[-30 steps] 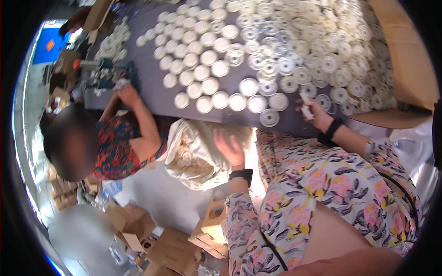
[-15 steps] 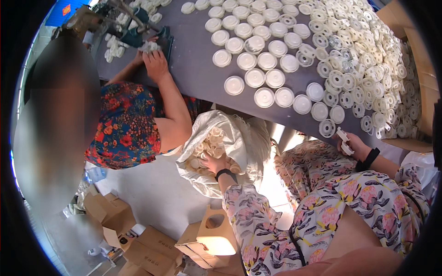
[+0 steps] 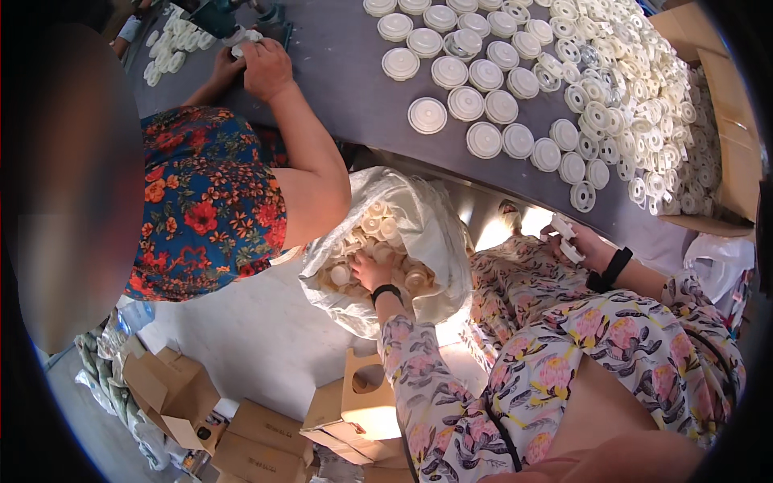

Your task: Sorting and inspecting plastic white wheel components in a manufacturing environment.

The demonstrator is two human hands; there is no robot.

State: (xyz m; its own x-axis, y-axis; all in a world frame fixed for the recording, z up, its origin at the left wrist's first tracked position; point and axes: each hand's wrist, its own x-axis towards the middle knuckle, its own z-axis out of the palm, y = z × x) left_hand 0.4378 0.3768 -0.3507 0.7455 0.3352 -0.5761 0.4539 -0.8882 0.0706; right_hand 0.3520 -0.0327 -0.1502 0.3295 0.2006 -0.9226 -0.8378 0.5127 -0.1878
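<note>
My left hand [image 3: 372, 270] is down in a white woven sack [image 3: 447, 266], its fingers apart among cream-white round plastic parts [image 3: 338, 275]. The fingertips are partly lost among those parts. On the right, below the table edge, my right hand [image 3: 590, 251] is closed around a white plastic piece [image 3: 571, 252], seen nearly edge-on with two rims showing. Round white lid-like discs [image 3: 484, 139] lie spread on the grey table [image 3: 346, 88]. Beside them, ring-shaped white parts [image 3: 582, 196] with central holes run into a large heap.
A co-worker in a flowered top [image 3: 205, 213] sits at the left, hands on a white part at a green bench device [image 3: 217, 18]. An open carton [image 3: 729, 121] borders the heap at right. Cardboard boxes [image 3: 262, 443] stand on the floor at lower left.
The view has shifted, so the table sits higher in the picture. My left hand has moved within the sack's parts. My right hand still holds the white piece, which has turned slightly.
</note>
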